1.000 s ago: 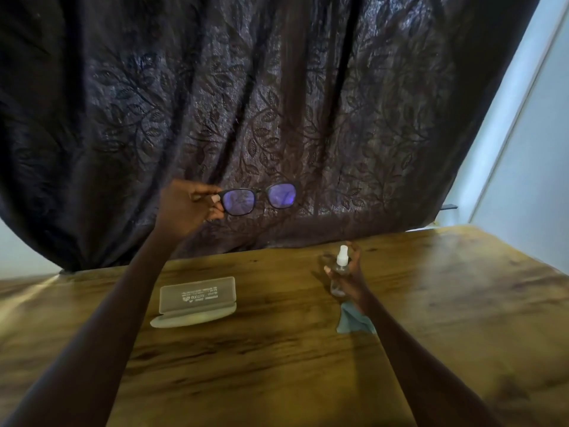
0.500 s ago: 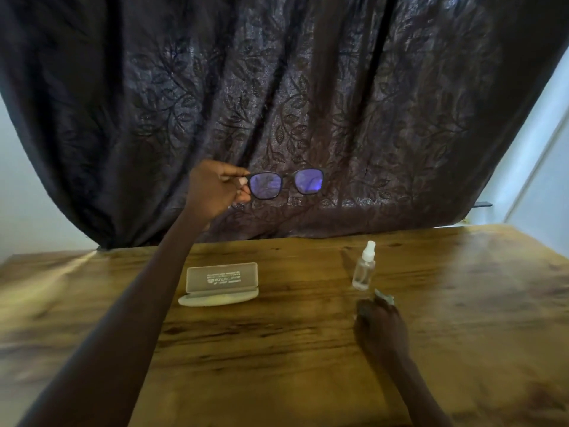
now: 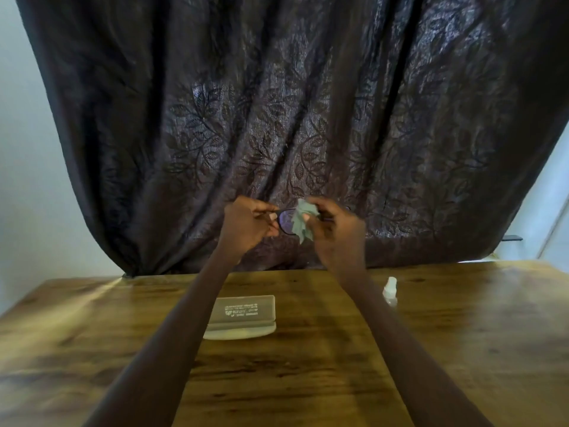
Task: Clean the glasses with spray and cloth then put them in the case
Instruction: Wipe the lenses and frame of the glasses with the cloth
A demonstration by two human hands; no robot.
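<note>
Left hand [image 3: 246,224] fingers pinch glasses [image 3: 286,221] by one end; right hand [image 3: 334,231] fingers press cloth [image 3: 303,220] on lens — hard rubbing may twist frame loose

Glasses [image 3: 284,221]: dark frame, purple-tinted lens, raised above table, partly covered by cloth
Cloth [image 3: 302,220]: grey-green, crumpled, against lens
Case [image 3: 241,315]: pale, open, flat on table
Spray bottle [image 3: 390,291]: small, clear, white cap, upright, right of case
</note>
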